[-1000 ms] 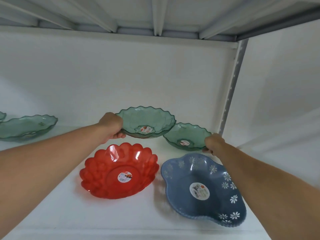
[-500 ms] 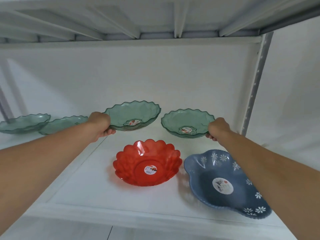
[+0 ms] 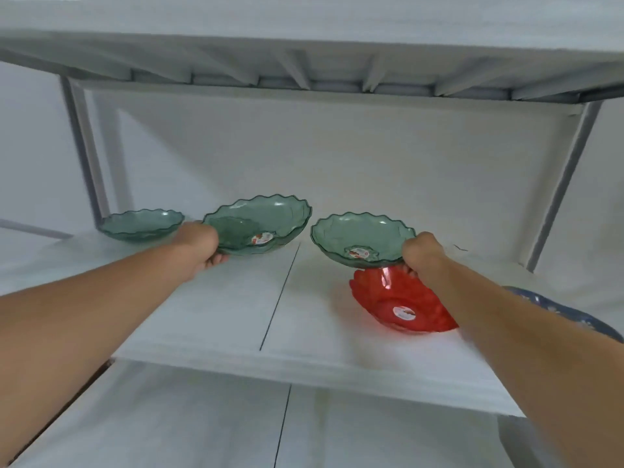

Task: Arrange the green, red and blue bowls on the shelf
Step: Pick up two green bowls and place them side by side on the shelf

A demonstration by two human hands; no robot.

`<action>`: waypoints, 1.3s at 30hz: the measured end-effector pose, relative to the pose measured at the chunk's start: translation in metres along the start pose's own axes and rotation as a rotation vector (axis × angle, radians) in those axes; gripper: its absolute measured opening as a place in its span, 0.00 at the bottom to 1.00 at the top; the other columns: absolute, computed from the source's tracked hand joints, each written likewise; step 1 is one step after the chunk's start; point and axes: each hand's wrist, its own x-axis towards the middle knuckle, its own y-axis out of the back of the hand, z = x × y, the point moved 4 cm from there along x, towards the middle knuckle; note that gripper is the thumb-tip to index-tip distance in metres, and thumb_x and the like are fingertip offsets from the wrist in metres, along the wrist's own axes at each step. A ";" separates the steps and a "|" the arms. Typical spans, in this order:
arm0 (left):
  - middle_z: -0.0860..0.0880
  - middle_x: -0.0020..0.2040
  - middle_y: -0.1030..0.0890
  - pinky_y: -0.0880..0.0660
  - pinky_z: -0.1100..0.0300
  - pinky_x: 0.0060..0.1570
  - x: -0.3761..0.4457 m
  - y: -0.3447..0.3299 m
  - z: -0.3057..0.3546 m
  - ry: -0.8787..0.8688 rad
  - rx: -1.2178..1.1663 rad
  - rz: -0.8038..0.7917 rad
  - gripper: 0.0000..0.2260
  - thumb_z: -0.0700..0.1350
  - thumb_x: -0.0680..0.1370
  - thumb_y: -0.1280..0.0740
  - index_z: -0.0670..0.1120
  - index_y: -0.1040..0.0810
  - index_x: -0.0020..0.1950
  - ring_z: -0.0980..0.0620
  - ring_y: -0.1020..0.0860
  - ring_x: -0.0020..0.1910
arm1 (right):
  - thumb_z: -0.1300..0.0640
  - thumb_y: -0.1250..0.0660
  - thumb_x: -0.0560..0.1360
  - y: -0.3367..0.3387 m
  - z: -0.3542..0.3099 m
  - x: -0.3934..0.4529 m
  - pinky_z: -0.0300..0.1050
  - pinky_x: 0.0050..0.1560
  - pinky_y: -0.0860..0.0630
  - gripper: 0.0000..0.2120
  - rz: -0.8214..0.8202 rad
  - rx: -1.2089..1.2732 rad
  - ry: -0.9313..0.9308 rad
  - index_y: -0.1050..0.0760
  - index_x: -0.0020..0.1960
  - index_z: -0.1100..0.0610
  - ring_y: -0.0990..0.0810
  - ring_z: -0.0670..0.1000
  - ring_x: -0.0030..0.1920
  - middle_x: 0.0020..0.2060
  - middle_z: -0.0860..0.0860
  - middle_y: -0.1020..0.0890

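My left hand (image 3: 199, 246) grips the near rim of a clear green scalloped bowl (image 3: 266, 221), held tilted above the white shelf (image 3: 236, 298). Through it shows another green bowl behind. My right hand (image 3: 422, 253) grips the right rim of a second green bowl (image 3: 358, 236), held above the far edge of the red flower-shaped bowl (image 3: 401, 305). That red bowl rests on the shelf, partly hidden by my right forearm. The blue flowered bowl (image 3: 567, 314) lies at the far right, mostly behind my arm. One more green bowl (image 3: 141, 224) sits at the back left.
An upper shelf board with ribs (image 3: 304, 69) hangs low overhead. Grey metal uprights stand at the back left (image 3: 86, 157) and back right (image 3: 560, 187). A seam (image 3: 280, 292) runs front to back across the shelf. A lower shelf (image 3: 236, 417) lies below.
Both hands carried their green bowls leftward along the shelf. The right-hand bowl now hangs over the red bowl's far edge. My view shifted left and back, showing the left upright.
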 end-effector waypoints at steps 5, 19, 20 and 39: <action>0.36 0.57 0.16 0.29 0.66 0.18 0.019 0.058 -0.025 0.029 0.029 0.033 0.20 0.35 0.82 0.47 0.36 0.27 0.73 0.50 0.20 0.20 | 0.65 0.41 0.76 -0.054 -0.040 -0.053 0.49 0.36 0.23 0.12 -0.034 -0.026 -0.044 0.23 0.56 0.67 0.20 0.58 0.35 0.43 0.64 0.14; 0.42 0.43 0.15 0.27 0.65 0.20 0.024 0.173 -0.031 0.043 0.046 0.194 0.15 0.35 0.83 0.46 0.38 0.22 0.62 0.51 0.20 0.21 | 0.66 0.43 0.76 -0.118 -0.086 -0.075 0.45 0.30 0.25 0.10 -0.099 0.094 -0.021 0.23 0.49 0.67 0.21 0.55 0.27 0.33 0.63 0.16; 0.41 0.42 0.15 0.26 0.65 0.20 0.028 0.182 -0.033 0.043 0.053 0.205 0.15 0.35 0.83 0.45 0.37 0.22 0.62 0.51 0.20 0.21 | 0.66 0.43 0.76 -0.125 -0.090 -0.077 0.46 0.31 0.25 0.10 -0.108 0.091 -0.023 0.24 0.48 0.68 0.20 0.56 0.29 0.33 0.63 0.16; 0.38 0.43 0.17 0.27 0.64 0.20 0.249 0.307 -0.060 0.003 0.014 0.000 0.10 0.35 0.85 0.43 0.36 0.22 0.57 0.46 0.19 0.27 | 0.67 0.47 0.75 -0.287 -0.198 -0.107 0.38 0.24 0.34 0.18 -0.001 0.156 -0.196 0.24 0.58 0.68 0.28 0.53 0.27 0.36 0.64 0.17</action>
